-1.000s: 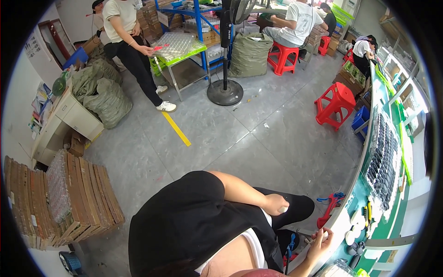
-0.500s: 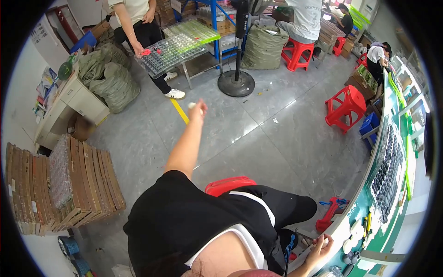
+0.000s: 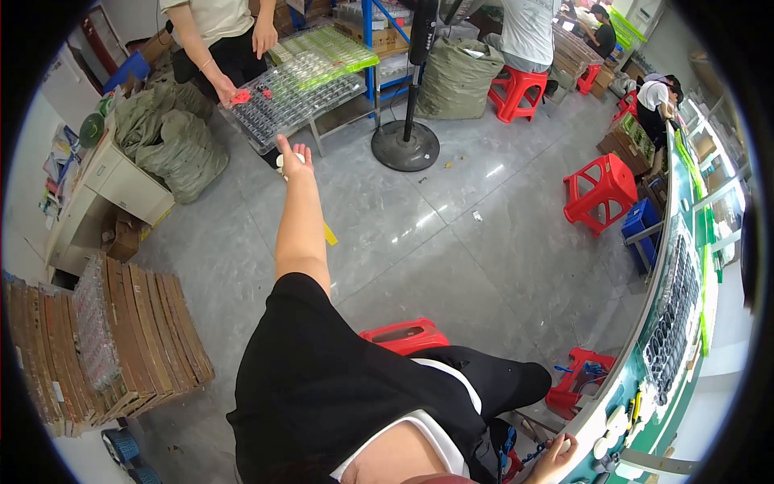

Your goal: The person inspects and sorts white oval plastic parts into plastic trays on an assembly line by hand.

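My left arm reaches far out in front. In my left hand (image 3: 297, 158), a white round piece (image 3: 282, 162) rests against the palm and thumb, with the fingers partly spread. A clear tray of small dark pieces (image 3: 282, 97) lies on a stand just beyond. Across that tray stands a co-worker, whose hand holds a red piece (image 3: 240, 97). My right hand (image 3: 553, 458) rests at the near edge of the workbench (image 3: 592, 411), loosely curled with gaps between the fingers and nothing visible in it. White round pieces (image 3: 617, 421) lie beside it.
A black fan stand (image 3: 405, 145) and red stools (image 3: 601, 189) stand on the grey floor. Large sacks (image 3: 185, 153) and stacked cardboard sheets (image 3: 153, 331) are at left. On the bench lie a tray of black pieces (image 3: 673, 319) and a yellow tool (image 3: 636, 406).
My left hand has moved left and farther out toward the co-worker, its palm more turned up. The right hand has shifted slightly down along the bench edge. The whole view has turned a little.
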`<action>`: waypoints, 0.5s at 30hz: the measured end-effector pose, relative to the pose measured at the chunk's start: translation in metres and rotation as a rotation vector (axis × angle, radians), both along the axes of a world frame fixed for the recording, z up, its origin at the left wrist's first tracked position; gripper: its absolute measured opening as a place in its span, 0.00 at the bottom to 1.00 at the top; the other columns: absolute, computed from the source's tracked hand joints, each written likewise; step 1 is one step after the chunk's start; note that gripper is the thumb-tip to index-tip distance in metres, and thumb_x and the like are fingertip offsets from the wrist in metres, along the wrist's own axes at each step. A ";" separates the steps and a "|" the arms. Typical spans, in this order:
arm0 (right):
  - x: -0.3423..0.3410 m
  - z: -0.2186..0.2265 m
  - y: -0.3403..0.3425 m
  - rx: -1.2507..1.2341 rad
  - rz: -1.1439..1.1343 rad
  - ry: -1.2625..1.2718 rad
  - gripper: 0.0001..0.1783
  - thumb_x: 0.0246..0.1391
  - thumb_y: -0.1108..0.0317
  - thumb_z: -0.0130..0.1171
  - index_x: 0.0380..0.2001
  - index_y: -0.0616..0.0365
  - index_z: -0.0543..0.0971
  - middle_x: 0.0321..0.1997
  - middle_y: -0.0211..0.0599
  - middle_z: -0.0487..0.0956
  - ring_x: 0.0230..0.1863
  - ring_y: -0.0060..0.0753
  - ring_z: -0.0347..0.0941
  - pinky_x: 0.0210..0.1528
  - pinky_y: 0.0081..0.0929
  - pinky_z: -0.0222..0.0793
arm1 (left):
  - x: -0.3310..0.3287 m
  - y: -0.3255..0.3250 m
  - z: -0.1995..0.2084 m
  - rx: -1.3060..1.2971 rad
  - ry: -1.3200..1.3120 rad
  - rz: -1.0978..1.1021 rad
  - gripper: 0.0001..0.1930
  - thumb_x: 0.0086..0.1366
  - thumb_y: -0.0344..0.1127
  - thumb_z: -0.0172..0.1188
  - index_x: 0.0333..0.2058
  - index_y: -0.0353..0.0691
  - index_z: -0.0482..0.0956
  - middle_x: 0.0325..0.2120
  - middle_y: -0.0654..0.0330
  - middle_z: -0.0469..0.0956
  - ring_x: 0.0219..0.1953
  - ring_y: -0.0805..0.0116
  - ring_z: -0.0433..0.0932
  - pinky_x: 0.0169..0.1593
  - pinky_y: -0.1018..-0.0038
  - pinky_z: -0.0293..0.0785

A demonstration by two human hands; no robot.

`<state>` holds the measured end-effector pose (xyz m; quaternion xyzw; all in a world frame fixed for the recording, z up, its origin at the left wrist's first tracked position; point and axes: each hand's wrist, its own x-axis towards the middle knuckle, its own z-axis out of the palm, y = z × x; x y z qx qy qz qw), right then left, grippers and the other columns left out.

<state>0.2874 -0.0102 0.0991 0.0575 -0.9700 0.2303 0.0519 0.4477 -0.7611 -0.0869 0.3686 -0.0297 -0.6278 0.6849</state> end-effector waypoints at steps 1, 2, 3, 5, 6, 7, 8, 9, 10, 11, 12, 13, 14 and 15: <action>0.000 -0.001 -0.001 -0.076 -0.050 -0.038 0.23 0.54 0.55 0.57 0.43 0.65 0.74 0.36 0.48 0.75 0.36 0.43 0.71 0.43 0.37 0.67 | 0.003 -0.007 -0.005 0.020 -0.017 0.024 0.40 0.48 0.59 0.67 0.53 0.40 0.66 0.53 0.54 0.66 0.52 0.61 0.69 0.53 0.68 0.68; 0.005 0.000 -0.001 -0.150 -0.115 -0.074 0.23 0.53 0.55 0.57 0.43 0.65 0.74 0.39 0.51 0.74 0.39 0.47 0.70 0.46 0.40 0.66 | -0.002 -0.010 -0.004 0.025 -0.018 0.013 0.40 0.48 0.59 0.67 0.53 0.40 0.66 0.53 0.54 0.66 0.52 0.61 0.69 0.53 0.68 0.68; 0.004 0.001 -0.003 -0.198 -0.226 -0.203 0.24 0.53 0.55 0.57 0.44 0.65 0.74 0.41 0.52 0.74 0.42 0.49 0.69 0.49 0.42 0.65 | -0.006 -0.012 -0.003 0.009 -0.001 0.042 0.38 0.48 0.58 0.68 0.52 0.40 0.67 0.53 0.54 0.66 0.51 0.62 0.70 0.53 0.69 0.68; 0.005 0.000 -0.008 -0.111 -0.262 -0.175 0.24 0.53 0.54 0.57 0.44 0.64 0.74 0.41 0.51 0.75 0.42 0.48 0.70 0.49 0.41 0.65 | -0.017 -0.020 0.001 -0.019 0.055 0.078 0.34 0.50 0.54 0.68 0.50 0.41 0.70 0.50 0.54 0.69 0.50 0.63 0.71 0.51 0.71 0.70; 0.007 0.003 -0.010 -0.023 -0.291 -0.147 0.24 0.53 0.54 0.57 0.44 0.63 0.74 0.42 0.50 0.75 0.42 0.46 0.70 0.49 0.41 0.65 | -0.027 -0.015 0.004 -0.007 0.052 0.065 0.34 0.50 0.54 0.68 0.50 0.41 0.70 0.50 0.54 0.69 0.50 0.63 0.71 0.51 0.71 0.70; 0.007 -0.002 -0.002 -0.083 -0.294 -0.206 0.25 0.54 0.50 0.54 0.46 0.60 0.74 0.45 0.48 0.75 0.46 0.43 0.71 0.52 0.42 0.64 | -0.040 -0.010 0.010 -0.052 0.082 0.065 0.32 0.51 0.52 0.68 0.50 0.41 0.70 0.49 0.54 0.69 0.49 0.63 0.71 0.50 0.71 0.70; -0.001 -0.021 0.018 -0.073 -0.295 -0.204 0.25 0.54 0.50 0.54 0.46 0.60 0.74 0.45 0.48 0.75 0.46 0.43 0.71 0.52 0.42 0.64 | -0.043 -0.006 0.015 -0.095 0.111 0.078 0.30 0.52 0.50 0.68 0.49 0.41 0.70 0.48 0.54 0.70 0.48 0.64 0.72 0.49 0.71 0.71; -0.011 -0.055 0.048 -0.219 -0.198 -0.098 0.16 0.56 0.58 0.54 0.41 0.59 0.73 0.34 0.38 0.72 0.34 0.29 0.67 0.38 0.26 0.62 | -0.050 -0.006 0.018 -0.103 0.171 0.084 0.25 0.54 0.45 0.66 0.48 0.41 0.71 0.47 0.54 0.72 0.46 0.64 0.74 0.48 0.72 0.71; -0.030 -0.081 0.061 -0.372 -0.037 -0.019 0.07 0.58 0.66 0.53 0.36 0.58 0.71 0.23 0.27 0.68 0.22 0.15 0.63 0.25 0.11 0.60 | -0.016 -0.002 0.025 -0.115 0.155 0.139 0.25 0.54 0.45 0.66 0.48 0.41 0.71 0.47 0.54 0.72 0.46 0.64 0.74 0.48 0.72 0.71; -0.028 -0.084 0.062 -0.372 -0.046 -0.016 0.07 0.58 0.66 0.53 0.36 0.58 0.71 0.23 0.27 0.68 0.22 0.15 0.63 0.25 0.11 0.60 | -0.022 -0.001 0.026 -0.135 0.162 0.141 0.23 0.55 0.44 0.65 0.46 0.40 0.71 0.46 0.55 0.72 0.45 0.64 0.75 0.47 0.72 0.72; -0.027 -0.087 0.063 -0.398 -0.051 0.010 0.07 0.58 0.66 0.53 0.36 0.58 0.71 0.23 0.27 0.68 0.22 0.15 0.63 0.25 0.11 0.60 | -0.026 0.001 0.028 -0.156 0.169 0.144 0.21 0.56 0.42 0.64 0.45 0.40 0.72 0.45 0.55 0.73 0.44 0.64 0.75 0.47 0.73 0.72; -0.026 -0.089 0.065 -0.424 -0.055 0.035 0.07 0.58 0.66 0.52 0.36 0.58 0.71 0.24 0.27 0.68 0.21 0.14 0.63 0.25 0.11 0.60 | -0.029 0.003 0.031 -0.156 0.170 0.137 0.21 0.56 0.42 0.64 0.45 0.40 0.72 0.45 0.55 0.73 0.44 0.64 0.75 0.47 0.73 0.72; -0.025 -0.086 0.063 -0.425 -0.055 0.035 0.07 0.58 0.66 0.52 0.36 0.58 0.71 0.24 0.27 0.68 0.21 0.14 0.63 0.25 0.11 0.60 | -0.026 0.004 0.032 -0.179 0.184 0.124 0.19 0.56 0.41 0.63 0.44 0.41 0.72 0.42 0.56 0.75 0.42 0.64 0.76 0.46 0.73 0.73; -0.024 -0.083 0.061 -0.392 -0.039 0.042 0.07 0.58 0.66 0.52 0.36 0.58 0.71 0.24 0.26 0.68 0.22 0.14 0.63 0.25 0.11 0.60 | -0.022 0.005 0.034 -0.203 0.198 0.112 0.17 0.57 0.39 0.62 0.42 0.41 0.72 0.40 0.57 0.76 0.41 0.63 0.77 0.45 0.73 0.74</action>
